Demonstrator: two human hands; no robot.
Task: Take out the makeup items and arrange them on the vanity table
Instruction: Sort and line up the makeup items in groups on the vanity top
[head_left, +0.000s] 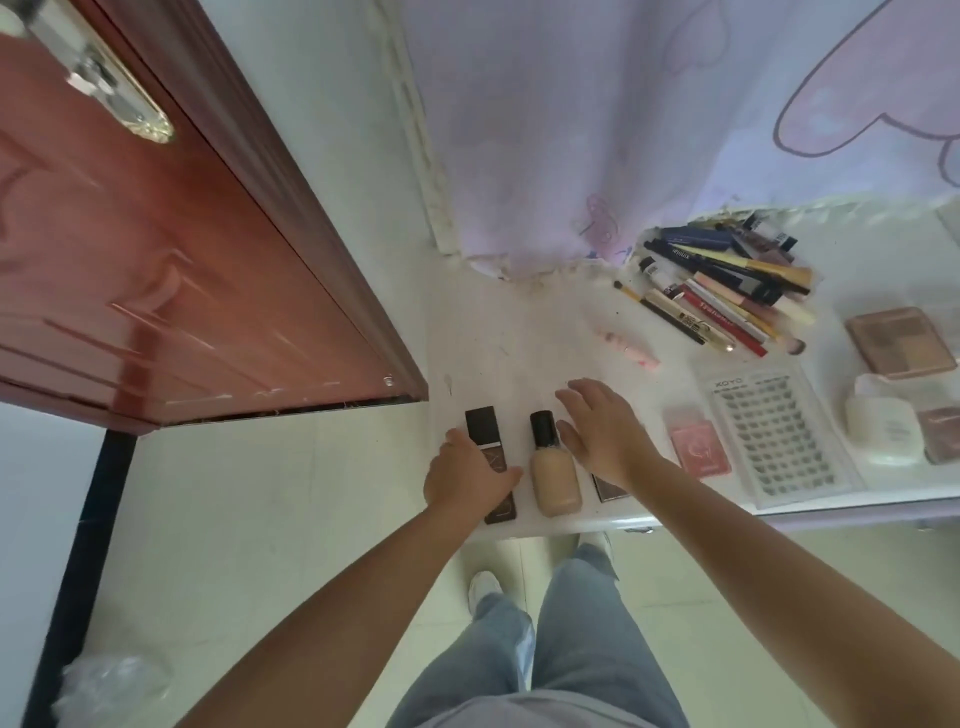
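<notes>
Left hand: the left hand (464, 475) lies palm down on the slim dark rectangular cosmetic tube (487, 447), fingers curled over its left edge and thumb across its lower part; whether it grips or only rests there I cannot tell
Right hand: the right hand (605, 431) hovers flat with fingers spread and relaxed, holding nothing; it sits just right of the beige foundation bottle with a black cap (551, 470); a dark flat item (609, 488) is partly hidden under its wrist
Between the hands: the foundation bottle lies flat, cap pointing away from the person, just beside the dark tube
Right of the right hand: a small pink square compact (700, 449); beyond it a clear tray of false lashes (782, 434); further right a white round jar (883, 423) and a rose-gold eyeshadow palette (901, 340)
Beyond the right hand: a pale pink tube (631, 349) lying alone; past it a loose heap of pencils, brushes and tubes (727, 286)
Surface: all rest on the white worktop (509, 332)
Left of the left hand: a red-brown door (156, 260)
</notes>
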